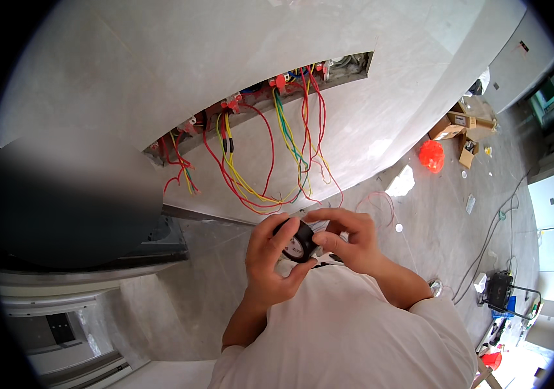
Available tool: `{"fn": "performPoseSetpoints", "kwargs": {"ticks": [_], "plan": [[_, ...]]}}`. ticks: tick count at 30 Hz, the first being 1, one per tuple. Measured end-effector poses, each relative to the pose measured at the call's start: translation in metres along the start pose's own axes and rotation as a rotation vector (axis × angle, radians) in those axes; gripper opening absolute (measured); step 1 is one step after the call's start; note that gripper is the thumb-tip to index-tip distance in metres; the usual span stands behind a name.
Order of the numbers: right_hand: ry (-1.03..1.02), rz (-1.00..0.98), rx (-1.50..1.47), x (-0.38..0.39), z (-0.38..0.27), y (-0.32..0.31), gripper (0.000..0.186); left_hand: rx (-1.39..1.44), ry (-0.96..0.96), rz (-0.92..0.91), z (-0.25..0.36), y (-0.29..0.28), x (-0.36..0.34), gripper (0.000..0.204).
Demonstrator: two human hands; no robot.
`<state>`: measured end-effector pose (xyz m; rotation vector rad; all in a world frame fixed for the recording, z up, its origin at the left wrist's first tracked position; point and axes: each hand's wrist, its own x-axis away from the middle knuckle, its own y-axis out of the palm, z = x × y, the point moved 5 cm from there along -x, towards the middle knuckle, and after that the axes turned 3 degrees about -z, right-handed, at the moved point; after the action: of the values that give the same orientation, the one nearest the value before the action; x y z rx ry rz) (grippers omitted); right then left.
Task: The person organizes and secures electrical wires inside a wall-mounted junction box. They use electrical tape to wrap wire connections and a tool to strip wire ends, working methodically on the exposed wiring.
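Note:
A roll of black electrical tape (302, 242) is held in front of my chest, its pale round inner face turned partly up. My left hand (269, 254) is closed around its left side, fingers over the top and thumb below. My right hand (349, 241) grips the right side of the roll, thumb tip against its black edge and index finger curved above. Whether a loose tape end is between those fingers is too small to see. Just beyond my hands, red, yellow and green wires (238, 185) hang from a long slot (347, 76) in the wall.
A large dark blurred shape (69, 207) fills the left side. To the right, cardboard boxes (447, 128) and an orange-red bag (431, 156) lie on the grey floor. Cables (484, 249) run toward a black wheeled-looking tool (498, 292) with a tubular handle.

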<state>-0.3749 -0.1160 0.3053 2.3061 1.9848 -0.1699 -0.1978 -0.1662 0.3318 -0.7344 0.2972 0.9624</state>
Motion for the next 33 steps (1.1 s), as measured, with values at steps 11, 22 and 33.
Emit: {"fn": "performPoseSetpoints", "kwargs": {"ticks": [11, 22, 33], "plan": [[-0.696, -0.1, 0.69, -0.003, -0.04, 0.002, 0.017, -0.253, 0.018, -0.02, 0.006, -0.003, -0.002, 0.074], [-0.511, -0.147, 0.589, -0.005, -0.03, 0.009, 0.016, -0.333, 0.058, -0.044, 0.005, -0.004, 0.005, 0.072], [-0.492, -0.065, 0.364, -0.001, -0.034, 0.009, 0.02, -0.2, 0.005, 0.102, 0.013, -0.006, 0.005, 0.071]]}}
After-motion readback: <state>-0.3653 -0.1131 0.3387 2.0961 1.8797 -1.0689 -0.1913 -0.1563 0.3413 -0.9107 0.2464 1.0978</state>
